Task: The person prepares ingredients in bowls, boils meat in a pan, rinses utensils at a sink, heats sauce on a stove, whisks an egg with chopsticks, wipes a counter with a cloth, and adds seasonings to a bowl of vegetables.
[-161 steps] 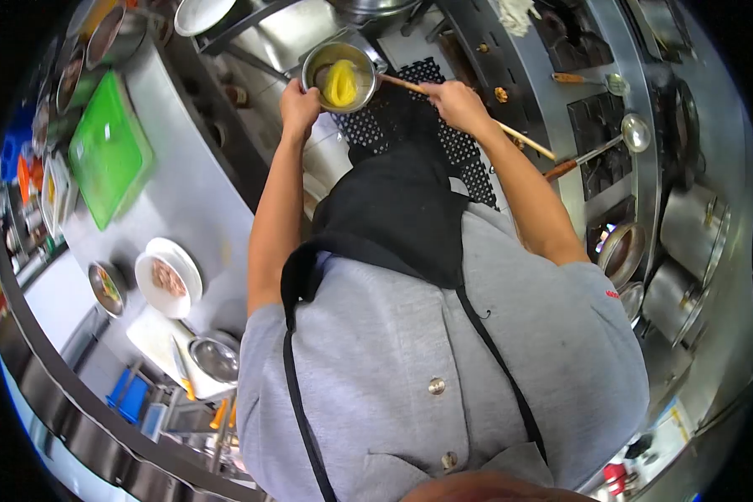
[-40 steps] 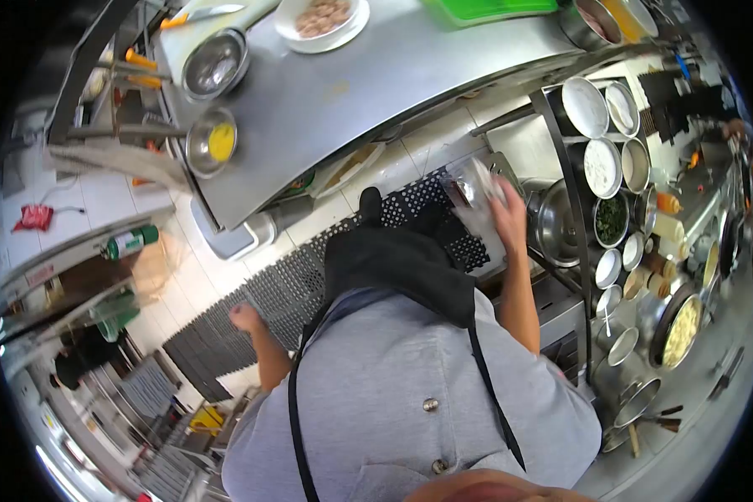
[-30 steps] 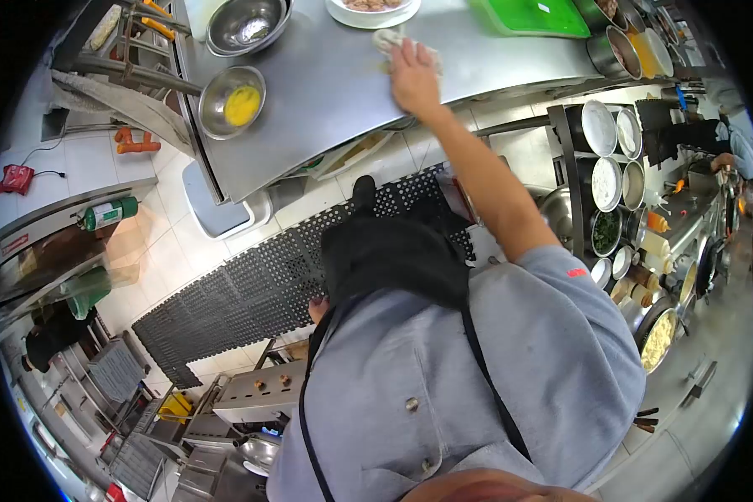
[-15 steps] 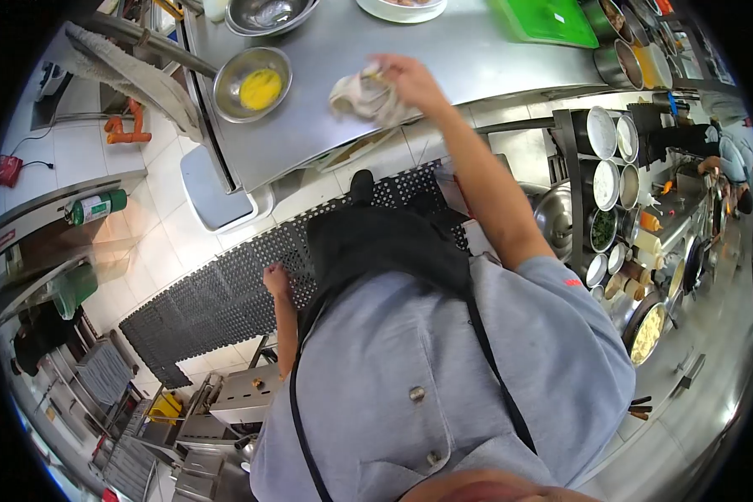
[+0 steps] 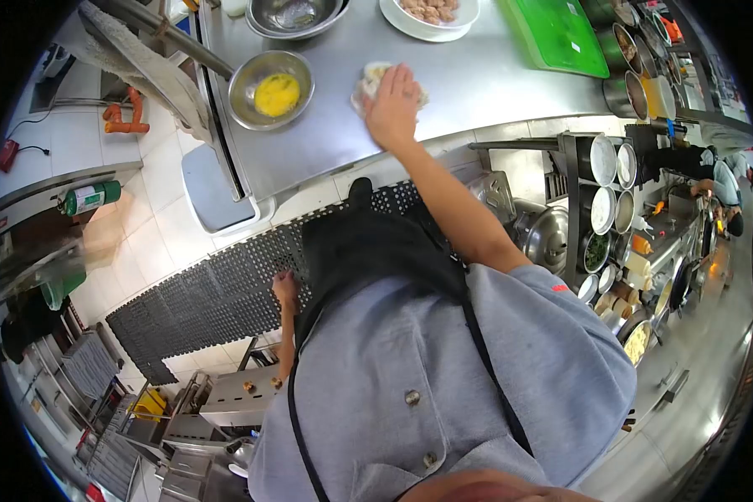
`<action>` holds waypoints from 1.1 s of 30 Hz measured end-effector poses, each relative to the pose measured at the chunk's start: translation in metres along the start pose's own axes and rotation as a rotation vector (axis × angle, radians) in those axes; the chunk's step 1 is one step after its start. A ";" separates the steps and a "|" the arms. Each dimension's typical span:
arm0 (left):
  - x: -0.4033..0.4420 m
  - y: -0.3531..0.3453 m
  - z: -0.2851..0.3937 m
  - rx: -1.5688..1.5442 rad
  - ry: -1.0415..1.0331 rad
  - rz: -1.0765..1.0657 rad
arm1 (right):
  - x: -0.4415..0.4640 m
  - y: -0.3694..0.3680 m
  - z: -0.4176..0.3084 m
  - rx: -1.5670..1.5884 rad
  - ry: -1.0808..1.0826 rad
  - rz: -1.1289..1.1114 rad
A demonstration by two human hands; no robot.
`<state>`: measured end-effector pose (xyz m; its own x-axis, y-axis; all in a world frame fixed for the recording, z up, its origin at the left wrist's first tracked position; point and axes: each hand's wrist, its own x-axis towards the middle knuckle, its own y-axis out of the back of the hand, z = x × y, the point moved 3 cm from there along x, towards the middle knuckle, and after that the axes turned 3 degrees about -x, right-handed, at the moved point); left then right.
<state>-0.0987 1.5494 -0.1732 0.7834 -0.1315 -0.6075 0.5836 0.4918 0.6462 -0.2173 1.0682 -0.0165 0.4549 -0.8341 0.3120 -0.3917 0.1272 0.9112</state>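
Observation:
My right hand (image 5: 393,109) presses a crumpled whitish cloth (image 5: 366,87) down on the steel counter (image 5: 335,134), its fingers pointing away from me over the fabric. Part of the cloth is hidden under the palm. To the left stands a metal bowl (image 5: 240,109) holding beaten yellow egg (image 5: 277,95). Down at my side hangs my left hand (image 5: 285,289), away from the counter, its fingers curled with nothing seen in them.
Farther back are a stack of metal bowls (image 5: 263,25), a white bowl (image 5: 473,10) of meat pieces and a green tray (image 5: 552,42). Metal pots (image 5: 626,96) line the right end. A rack of containers (image 5: 571,209) stands right. Other people (image 5: 719,180) work beyond.
My right hand has gone from holding the cloth loosely near the counter's front edge to pressing it on the surface. The view has shifted slightly. My left hand stays at my side.

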 end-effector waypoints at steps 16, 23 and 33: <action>-0.003 -0.012 -0.022 -0.304 0.101 -0.108 | -0.013 0.007 -0.071 0.001 0.301 -0.163; 0.039 -0.024 0.018 0.078 -0.199 -0.276 | -0.032 0.046 0.077 -0.003 0.063 -0.070; 0.052 -0.011 0.035 -0.353 0.059 -0.251 | 0.002 0.013 0.061 -0.070 -0.077 -0.108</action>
<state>-0.0567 1.5073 -0.1959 0.6069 -0.2402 -0.7576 0.6374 0.7165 0.2834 -0.2704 1.0354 -0.0201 0.4280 -0.8831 0.1920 -0.2860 0.0692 0.9557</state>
